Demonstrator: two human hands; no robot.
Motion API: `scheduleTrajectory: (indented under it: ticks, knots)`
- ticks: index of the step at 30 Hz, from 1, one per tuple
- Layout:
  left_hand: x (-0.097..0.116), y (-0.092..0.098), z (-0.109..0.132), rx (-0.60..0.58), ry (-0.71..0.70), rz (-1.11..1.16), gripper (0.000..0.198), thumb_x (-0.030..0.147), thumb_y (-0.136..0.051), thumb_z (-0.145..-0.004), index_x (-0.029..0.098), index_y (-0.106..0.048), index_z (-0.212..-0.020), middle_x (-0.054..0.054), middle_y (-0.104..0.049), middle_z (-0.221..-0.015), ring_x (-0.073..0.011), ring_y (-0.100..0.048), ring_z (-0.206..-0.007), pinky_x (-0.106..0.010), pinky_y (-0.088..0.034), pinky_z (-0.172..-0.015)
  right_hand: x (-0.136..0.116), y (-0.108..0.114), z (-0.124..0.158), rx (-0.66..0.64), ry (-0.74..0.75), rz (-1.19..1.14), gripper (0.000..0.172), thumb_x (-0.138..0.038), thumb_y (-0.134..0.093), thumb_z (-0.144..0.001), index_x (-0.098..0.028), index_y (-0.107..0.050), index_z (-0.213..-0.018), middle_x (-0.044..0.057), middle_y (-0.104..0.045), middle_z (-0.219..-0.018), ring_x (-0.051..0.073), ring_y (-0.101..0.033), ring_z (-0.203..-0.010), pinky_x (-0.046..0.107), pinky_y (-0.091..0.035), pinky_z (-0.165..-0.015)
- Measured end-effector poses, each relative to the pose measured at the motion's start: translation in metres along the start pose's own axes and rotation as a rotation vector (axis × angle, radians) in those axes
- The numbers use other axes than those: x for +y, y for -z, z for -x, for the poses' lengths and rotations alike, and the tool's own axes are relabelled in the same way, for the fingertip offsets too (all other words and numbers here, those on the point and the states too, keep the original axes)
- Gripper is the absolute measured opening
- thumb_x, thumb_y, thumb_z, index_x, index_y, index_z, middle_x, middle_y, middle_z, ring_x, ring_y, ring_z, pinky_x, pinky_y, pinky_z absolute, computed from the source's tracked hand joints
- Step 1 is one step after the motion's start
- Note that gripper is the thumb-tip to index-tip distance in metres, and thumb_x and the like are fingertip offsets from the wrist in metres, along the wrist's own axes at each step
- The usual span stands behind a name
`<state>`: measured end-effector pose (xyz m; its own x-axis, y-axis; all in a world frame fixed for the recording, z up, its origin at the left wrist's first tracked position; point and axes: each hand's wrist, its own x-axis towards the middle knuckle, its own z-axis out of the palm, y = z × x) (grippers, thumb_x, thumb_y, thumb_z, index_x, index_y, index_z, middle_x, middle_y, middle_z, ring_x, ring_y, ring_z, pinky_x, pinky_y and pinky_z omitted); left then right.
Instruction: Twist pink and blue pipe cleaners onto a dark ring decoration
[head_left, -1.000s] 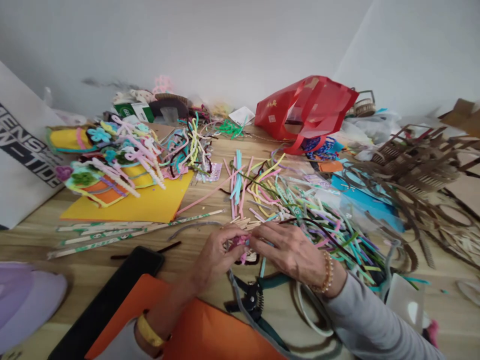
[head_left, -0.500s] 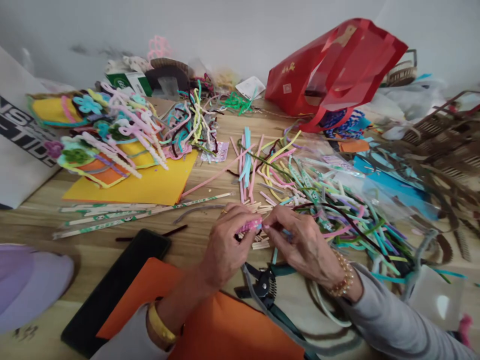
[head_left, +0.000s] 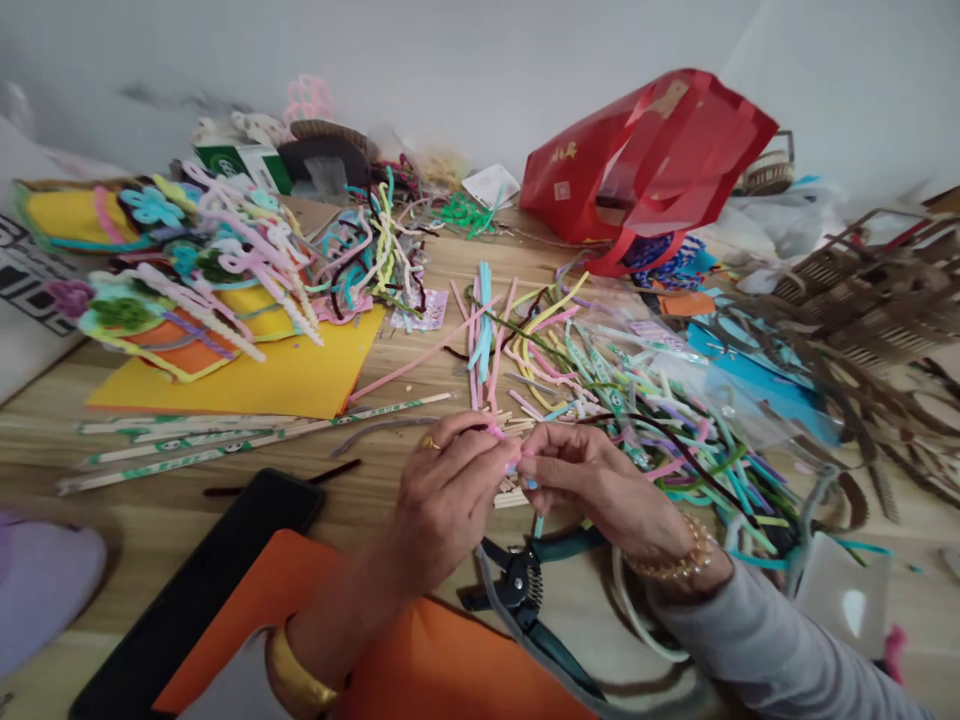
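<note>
Near the middle of the table my left hand [head_left: 450,495] pinches a small piece of pink pipe cleaner [head_left: 496,432], mostly covered by its fingers. My right hand [head_left: 592,480] meets it from the right, its thumb and forefinger closed on the same pink piece, where a bit of blue also shows. Just below the hands lie dark green pruning shears [head_left: 519,580] on orange sheets [head_left: 442,660]. Short cut sticks [head_left: 511,497] are partly hidden behind the fingers. Beyond them rests a bundle of light blue and pink pipe cleaners [head_left: 484,330].
Finished pipe-cleaner flowers [head_left: 154,207] stand at the left by a yellow sheet [head_left: 315,380]. A black phone [head_left: 202,580] and patterned sticks [head_left: 255,440] are nearer. Loose pipe cleaners [head_left: 675,420] are heaped at the right, with a red bag [head_left: 570,190] behind.
The view has shifted slightly, moving the table's things leftward. My left hand has turned more over the pink piece, and my right fingers have closed in nearer to it.
</note>
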<state>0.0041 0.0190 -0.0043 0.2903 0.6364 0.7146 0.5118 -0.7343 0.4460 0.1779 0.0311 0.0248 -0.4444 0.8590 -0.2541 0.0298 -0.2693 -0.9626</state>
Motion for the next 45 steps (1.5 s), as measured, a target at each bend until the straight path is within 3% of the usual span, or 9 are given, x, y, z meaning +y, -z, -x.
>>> scheduleTrajectory:
  ticks: [4,8,10,13,20,28,32,36,45]
  knots:
    - [0.0,0.006,-0.009,0.003,0.331,0.281,0.015,0.014,-0.059,-0.081,0.018,-0.068,-0.092,-0.007,-0.069,-0.094,-0.0206,-0.061,-0.095,-0.033,-0.049,-0.085,-0.011,0.004,0.007,0.106,0.332,0.46,0.023,-0.034,-0.047,-0.092,-0.016,-0.062,-0.095,0.003,-0.063,-0.072,0.012,-0.059,-0.061,0.023,-0.049,-0.055]
    - [-0.001,0.009,-0.009,-0.106,0.601,0.519,0.017,0.02,-0.061,-0.078,0.018,-0.069,-0.092,-0.005,-0.07,-0.09,-0.0188,-0.064,-0.079,-0.031,-0.05,-0.077,-0.015,0.011,0.011,0.137,0.725,0.942,0.026,-0.019,-0.048,-0.092,-0.022,-0.054,-0.117,0.008,-0.061,-0.105,0.017,-0.061,-0.089,0.028,-0.051,-0.074]
    - [-0.002,0.007,-0.006,-0.147,0.639,0.577,0.019,0.021,-0.062,-0.077,0.018,-0.07,-0.095,-0.004,-0.07,-0.086,-0.0175,-0.063,-0.071,-0.031,-0.05,-0.073,-0.014,0.014,0.011,0.063,0.81,1.126,0.026,-0.015,-0.044,-0.093,-0.022,-0.055,-0.115,0.009,-0.058,-0.11,0.016,-0.06,-0.092,0.027,-0.05,-0.074]
    - [-0.003,0.004,-0.004,-0.158,0.624,0.595,0.021,0.019,-0.062,-0.076,0.018,-0.07,-0.096,-0.006,-0.069,-0.096,-0.0206,-0.064,-0.082,-0.033,-0.05,-0.078,-0.012,0.016,0.011,0.003,0.896,1.328,0.023,-0.016,-0.04,-0.094,-0.02,-0.057,-0.108,0.01,-0.059,-0.107,0.016,-0.059,-0.087,0.026,-0.048,-0.069]
    - [-0.001,0.002,-0.004,-0.15,0.566,0.549,0.019,0.015,-0.062,-0.076,0.02,-0.07,-0.092,-0.005,-0.069,-0.102,-0.0215,-0.061,-0.098,-0.033,-0.045,-0.089,-0.013,0.017,0.012,0.033,0.958,1.515,0.024,-0.019,-0.035,-0.096,-0.018,-0.058,-0.103,0.013,-0.057,-0.107,0.02,-0.056,-0.089,0.027,-0.045,-0.064]
    - [0.002,0.0,-0.006,-0.092,0.348,0.35,0.014,0.013,-0.058,-0.079,0.018,-0.068,-0.087,-0.007,-0.069,-0.092,-0.0203,-0.062,-0.092,-0.033,-0.048,-0.083,-0.013,0.014,0.011,-0.047,0.763,1.195,0.02,-0.015,-0.037,-0.095,-0.016,-0.056,-0.1,0.008,-0.06,-0.093,0.015,-0.057,-0.08,0.025,-0.045,-0.069]
    - [0.004,-0.002,-0.006,0.008,0.17,0.215,0.013,0.012,-0.058,-0.081,0.017,-0.066,-0.09,-0.007,-0.069,-0.086,-0.0208,-0.06,-0.093,-0.034,-0.049,-0.082,-0.013,0.007,0.014,0.048,0.653,0.917,0.01,-0.014,-0.048,-0.09,-0.017,-0.057,-0.089,0.003,-0.059,-0.081,0.013,-0.055,-0.074,0.024,-0.042,-0.068]
    - [0.008,-0.002,-0.004,0.053,0.055,0.099,0.018,0.009,-0.057,-0.082,0.016,-0.064,-0.096,-0.008,-0.068,-0.087,-0.021,-0.058,-0.097,-0.035,-0.05,-0.084,-0.009,-0.002,0.014,0.147,0.409,0.678,0.009,-0.022,-0.054,-0.087,-0.016,-0.058,-0.082,-0.003,-0.048,-0.059,0.01,-0.043,-0.054,0.022,-0.035,-0.051]
    - [0.003,0.003,-0.001,0.051,-0.27,-0.271,0.028,0.004,-0.055,-0.082,0.014,-0.061,-0.108,-0.008,-0.07,-0.088,-0.0242,-0.057,-0.105,-0.04,-0.048,-0.088,0.002,-0.004,0.002,-0.056,0.049,-0.141,0.022,-0.033,-0.068,-0.076,-0.014,-0.059,-0.073,-0.006,-0.045,-0.054,0.004,-0.038,-0.042,0.019,-0.044,-0.046]
